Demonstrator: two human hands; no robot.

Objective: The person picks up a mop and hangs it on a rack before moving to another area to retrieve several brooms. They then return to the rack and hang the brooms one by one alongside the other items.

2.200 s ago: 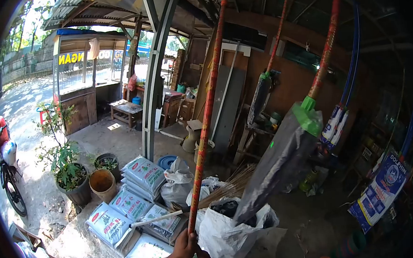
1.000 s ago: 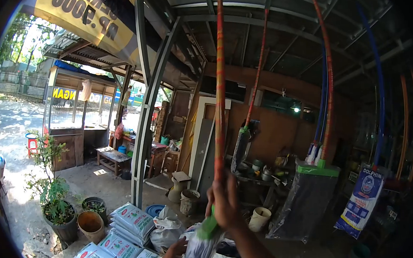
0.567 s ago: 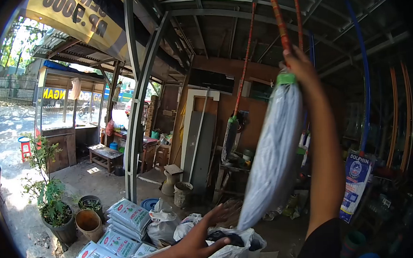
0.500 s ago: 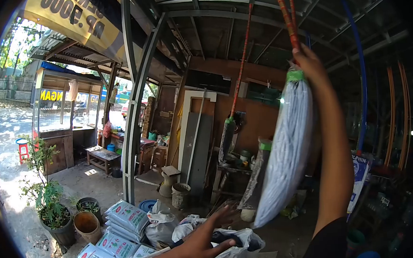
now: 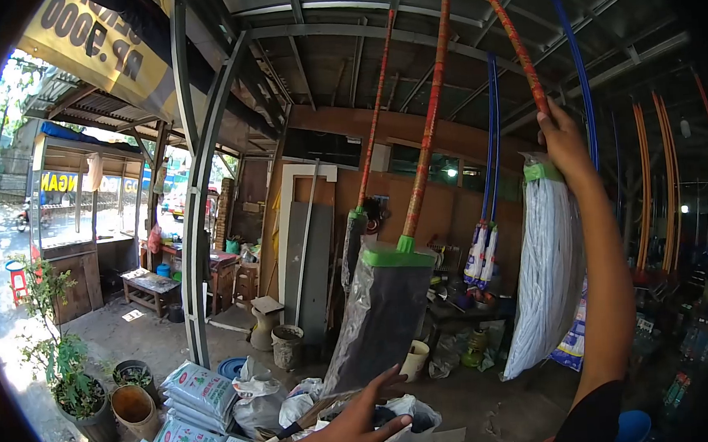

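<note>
My right hand (image 5: 564,139) is wrapped round the red patterned handle (image 5: 515,41) of a mop, just above its head. The white mop head (image 5: 544,278), with a green top and clear plastic wrap, hangs below that hand. To its left hangs a dark flat broom head (image 5: 380,321) in plastic with a green top, on another red patterned handle (image 5: 435,94). My left hand (image 5: 366,423) is held low with its fingers spread and nothing in it, in front of white plastic bags (image 5: 416,440).
Stacked printed sacks (image 5: 198,392) and potted plants (image 5: 81,392) stand at the lower left. A metal post (image 5: 195,271) rises left of centre. More mops (image 5: 480,254) hang behind, and a low bench (image 5: 149,282) is further back.
My right hand and the white mop have moved to the right. The dark broom head, formerly mostly behind the white mop, now shows fully at the centre. The view has shifted slightly right.
</note>
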